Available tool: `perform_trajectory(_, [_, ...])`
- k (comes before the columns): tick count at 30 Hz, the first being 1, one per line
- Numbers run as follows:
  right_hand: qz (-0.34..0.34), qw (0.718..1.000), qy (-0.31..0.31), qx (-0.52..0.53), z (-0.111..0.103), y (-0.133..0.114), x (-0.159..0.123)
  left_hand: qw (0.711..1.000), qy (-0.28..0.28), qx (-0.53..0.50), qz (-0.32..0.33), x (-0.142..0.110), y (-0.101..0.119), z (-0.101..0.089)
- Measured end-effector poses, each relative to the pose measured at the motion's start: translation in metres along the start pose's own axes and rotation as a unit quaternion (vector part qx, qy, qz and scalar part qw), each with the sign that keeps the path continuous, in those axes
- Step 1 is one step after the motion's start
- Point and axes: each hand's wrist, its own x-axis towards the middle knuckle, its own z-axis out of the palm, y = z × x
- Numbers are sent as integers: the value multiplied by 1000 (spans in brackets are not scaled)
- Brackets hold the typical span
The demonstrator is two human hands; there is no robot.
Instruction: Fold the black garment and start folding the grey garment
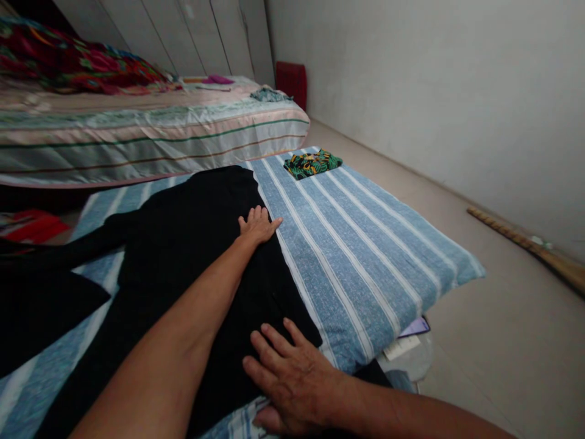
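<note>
Where the striped pad (388,244) extends rightward past the black garment (192,238), a wide run of blue-and-white cover is seen, reaching to the pad's right edge. Beyond that edge, a strip of floor (475,341) is bounded by the wall (434,79). The pad's far edge is met closely by the bed (183,140); contact between the two cannot be confirmed.

The garment is laid over the pad's left and middle, plain matte black, mostly flat, one sleeve stretched toward the pad's left side. Its right edge is lined up roughly with the stripes. Whether the black fabric at the pad's lower left is part of it cannot be told.

Hands counted: two. The left hand (260,225) is placed palm down, fingers spread, at the garment's right edge on the pad. The right hand (297,378) is fanned over the garment near the pad's near end; how firmly it is pressed cannot be told.

Also counted: one patterned cloth (313,163), folded at the pad's far right; one phone (414,327), partly hidden below its right edge.
</note>
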Motion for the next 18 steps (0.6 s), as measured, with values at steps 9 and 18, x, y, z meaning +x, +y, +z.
perform_trajectory(9, [2, 1000, -3, -5, 0, 0, -1, 1000, -4, -2, 4, 0, -4, 2])
perform_trajectory(18, [5, 1000, -6, -9, 2, -1, 0, 1000, 11, -4, 4, -1, -2, 1])
